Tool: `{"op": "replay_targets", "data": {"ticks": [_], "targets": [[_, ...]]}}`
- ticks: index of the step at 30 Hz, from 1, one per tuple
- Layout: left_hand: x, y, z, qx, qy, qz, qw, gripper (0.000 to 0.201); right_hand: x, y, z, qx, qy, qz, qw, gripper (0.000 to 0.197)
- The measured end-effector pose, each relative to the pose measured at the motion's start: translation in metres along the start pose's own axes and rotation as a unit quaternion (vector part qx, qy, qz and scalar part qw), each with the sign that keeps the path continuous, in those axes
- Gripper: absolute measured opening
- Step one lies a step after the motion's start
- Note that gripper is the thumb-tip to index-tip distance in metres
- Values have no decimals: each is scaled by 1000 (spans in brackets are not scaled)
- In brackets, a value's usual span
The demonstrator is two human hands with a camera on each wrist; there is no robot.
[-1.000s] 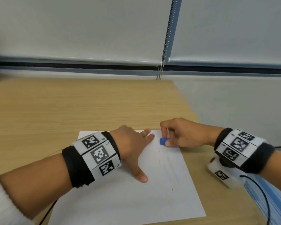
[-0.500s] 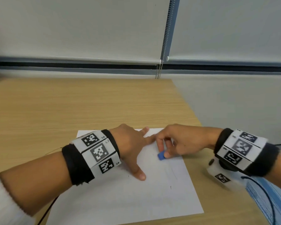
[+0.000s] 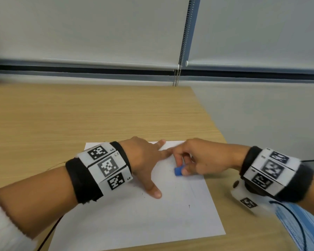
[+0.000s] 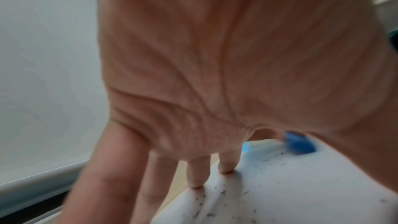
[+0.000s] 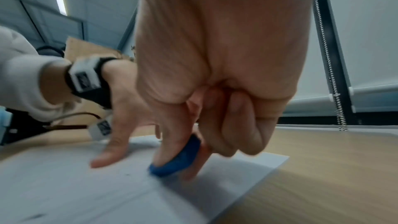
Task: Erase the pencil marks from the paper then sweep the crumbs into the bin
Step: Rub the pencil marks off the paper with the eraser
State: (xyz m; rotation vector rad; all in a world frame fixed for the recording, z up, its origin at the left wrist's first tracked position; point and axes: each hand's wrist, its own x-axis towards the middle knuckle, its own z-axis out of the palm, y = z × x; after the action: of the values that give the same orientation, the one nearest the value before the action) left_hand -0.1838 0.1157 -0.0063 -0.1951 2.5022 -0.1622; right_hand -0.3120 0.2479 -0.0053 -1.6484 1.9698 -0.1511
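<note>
A white sheet of paper point(image 3: 134, 220) lies on the wooden desk point(image 3: 80, 115), with faint pencil lines and dark eraser crumbs point(image 4: 221, 193) scattered on it. My left hand point(image 3: 147, 160) lies flat on the sheet with fingers spread, and its fingertips point(image 4: 225, 170) press near the far edge. My right hand point(image 3: 194, 160) pinches a small blue eraser point(image 3: 179, 171) between thumb and fingers and holds it down on the paper just right of the left hand. The blue eraser point(image 5: 178, 157) sits tilted, its lower end on the sheet.
The desk's right edge point(image 3: 212, 122) runs close to the paper. Roller blinds with bead chains point(image 3: 177, 77) hang behind the desk. A blue striped cloth point(image 3: 297, 225) lies at the lower right. No bin is in view.
My right hand has drawn the eraser down the paper towards me, from near the far edge to beside the left hand's knuckles. The left hand has stayed pressed on the sheet.
</note>
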Motion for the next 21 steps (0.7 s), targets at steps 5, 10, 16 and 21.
{"op": "replay_targets", "data": {"ticks": [5, 10, 16, 21], "targets": [[1, 1, 0, -11, -4, 4, 1000, 125, -11, -5, 2, -10, -92, 2, 996, 10], [-1, 0, -1, -24, -20, 2, 1000, 123, -16, 5, 10, 13, 5, 8, 1000, 11], [0, 4, -5, -16, -29, 10, 999, 119, -14, 2, 2, -14, -13, 11, 1000, 8], [3, 1, -3, -22, -35, 3, 999, 120, -6, 22, -3, -12, 81, 39, 996, 15]]}}
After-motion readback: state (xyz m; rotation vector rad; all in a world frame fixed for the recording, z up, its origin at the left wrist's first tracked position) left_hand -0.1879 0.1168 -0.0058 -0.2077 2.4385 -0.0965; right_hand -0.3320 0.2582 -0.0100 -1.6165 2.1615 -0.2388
